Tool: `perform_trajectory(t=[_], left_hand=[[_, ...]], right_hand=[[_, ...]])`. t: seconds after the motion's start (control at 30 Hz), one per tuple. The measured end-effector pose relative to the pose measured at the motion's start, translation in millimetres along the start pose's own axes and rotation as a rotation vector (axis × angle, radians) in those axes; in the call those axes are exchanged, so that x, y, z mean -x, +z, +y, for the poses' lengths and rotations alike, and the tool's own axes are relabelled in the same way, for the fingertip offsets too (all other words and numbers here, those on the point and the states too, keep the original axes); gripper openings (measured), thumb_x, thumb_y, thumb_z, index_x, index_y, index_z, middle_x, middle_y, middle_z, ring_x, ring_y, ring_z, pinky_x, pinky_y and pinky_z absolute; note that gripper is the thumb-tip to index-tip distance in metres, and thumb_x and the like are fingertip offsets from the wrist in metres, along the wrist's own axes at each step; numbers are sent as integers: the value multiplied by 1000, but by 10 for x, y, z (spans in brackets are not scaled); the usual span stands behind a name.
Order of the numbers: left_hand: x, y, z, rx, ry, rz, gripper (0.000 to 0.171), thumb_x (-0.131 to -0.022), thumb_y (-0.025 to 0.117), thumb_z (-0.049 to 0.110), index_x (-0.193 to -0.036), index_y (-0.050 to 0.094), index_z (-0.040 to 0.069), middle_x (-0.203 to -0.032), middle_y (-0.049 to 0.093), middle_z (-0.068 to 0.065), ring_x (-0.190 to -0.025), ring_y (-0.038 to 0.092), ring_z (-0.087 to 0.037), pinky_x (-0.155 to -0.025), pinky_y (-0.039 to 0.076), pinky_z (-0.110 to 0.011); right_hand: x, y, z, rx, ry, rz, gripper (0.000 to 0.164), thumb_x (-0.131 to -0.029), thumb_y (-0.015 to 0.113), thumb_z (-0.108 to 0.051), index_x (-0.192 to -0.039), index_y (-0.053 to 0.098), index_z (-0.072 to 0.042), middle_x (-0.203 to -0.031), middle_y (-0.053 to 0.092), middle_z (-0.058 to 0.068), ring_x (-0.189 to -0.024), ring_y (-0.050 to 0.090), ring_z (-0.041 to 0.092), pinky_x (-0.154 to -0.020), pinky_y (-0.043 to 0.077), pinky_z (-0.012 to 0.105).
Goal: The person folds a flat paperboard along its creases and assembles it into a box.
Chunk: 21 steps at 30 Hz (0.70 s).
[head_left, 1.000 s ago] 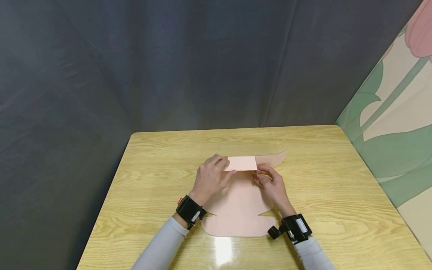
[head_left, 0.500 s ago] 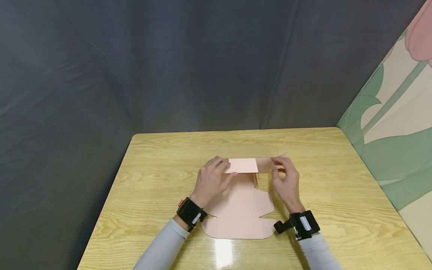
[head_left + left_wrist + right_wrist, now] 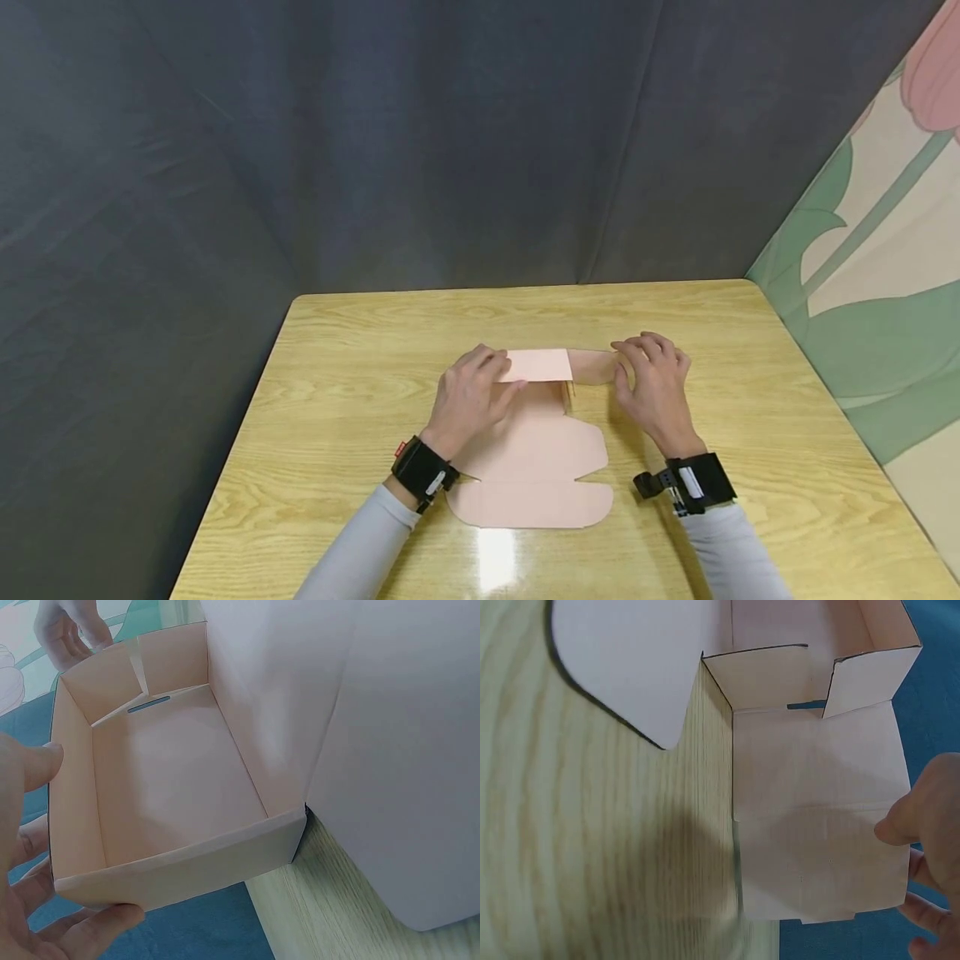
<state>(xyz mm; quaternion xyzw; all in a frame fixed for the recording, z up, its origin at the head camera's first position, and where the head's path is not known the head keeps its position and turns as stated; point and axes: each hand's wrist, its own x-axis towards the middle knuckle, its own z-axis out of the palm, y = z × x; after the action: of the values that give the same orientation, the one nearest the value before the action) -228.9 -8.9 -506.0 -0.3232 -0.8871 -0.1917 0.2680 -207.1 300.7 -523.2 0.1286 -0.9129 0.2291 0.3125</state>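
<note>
A pale pink cardboard box (image 3: 536, 365), partly folded, stands on the table with its lid panel (image 3: 532, 450) spread toward the person. My left hand (image 3: 472, 392) grips the box's left end; in the left wrist view the thumb (image 3: 41, 765) lies on one wall and fingers curl against the outside. From the right end a creased side flap (image 3: 592, 367) stretches outward. My right hand (image 3: 655, 387) pinches this flap at its edge, thumb (image 3: 898, 825) on the upper face and the other fingers partly hidden behind. A narrow slot (image 3: 148, 704) shows in the box floor beside the folded end walls.
The wooden table (image 3: 750, 417) extends around the box on all sides. A dark curtain (image 3: 465, 150) hangs behind its far edge. On the right is a cloth with a flower print (image 3: 885, 333). Each wrist wears a black camera strap (image 3: 701, 483).
My right hand has moved from the box's right corner outward along the side flap to its outer part. The flap's upturned end is now straightened. My left hand stays in place.
</note>
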Motion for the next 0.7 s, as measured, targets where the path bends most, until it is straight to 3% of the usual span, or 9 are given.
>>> perform_trajectory(t=[0.17, 0.3, 0.43, 0.53, 0.7], left_hand=[[-16, -7, -20, 5, -7, -14, 36, -98, 77, 45, -111, 76, 11, -107, 73, -3, -92, 72, -17, -71, 62, -27], [-6, -14, -33, 12, -15, -14, 36, -99, 76, 45, -110, 76, 11, -108, 73, -4, -92, 72, -17, -71, 62, -26], [4, -21, -36, 24, -22, -8, 36, -99, 75, 45, -110, 76, 10, -108, 73, -4, -91, 72, -17, -71, 62, -27], [9, -17, -41, 30, -24, -4, 37, -100, 74, 45, -111, 75, 10, -108, 72, -4, -90, 72, -17, -71, 62, -27], [17, -10, -44, 24, -13, 8, 36, -100, 75, 44, -111, 75, 10, -107, 72, -4, -88, 71, -17, -68, 61, -27]], right_hand=[[24, -18, -45, 5, -17, 18, 17, -92, 71, 1, -107, 78, 1, -107, 68, 22, -112, 58, 50, -97, 31, 72], [35, -28, -114, 0, -21, 28, 14, -90, 71, 1, -101, 80, 0, -97, 72, 19, -90, 68, 44, -90, 43, 69], [52, -54, -183, -21, -10, 14, 14, -90, 72, 4, -101, 79, 1, -94, 72, 17, -71, 68, 35, -68, 56, 55], [82, -68, -240, -38, 9, -9, 14, -91, 72, 4, -102, 79, 1, -95, 70, 16, -67, 66, 30, -56, 54, 46], [137, -75, -321, -47, 14, -20, 12, -92, 73, 4, -103, 78, 2, -95, 70, 15, -68, 66, 26, -55, 54, 41]])
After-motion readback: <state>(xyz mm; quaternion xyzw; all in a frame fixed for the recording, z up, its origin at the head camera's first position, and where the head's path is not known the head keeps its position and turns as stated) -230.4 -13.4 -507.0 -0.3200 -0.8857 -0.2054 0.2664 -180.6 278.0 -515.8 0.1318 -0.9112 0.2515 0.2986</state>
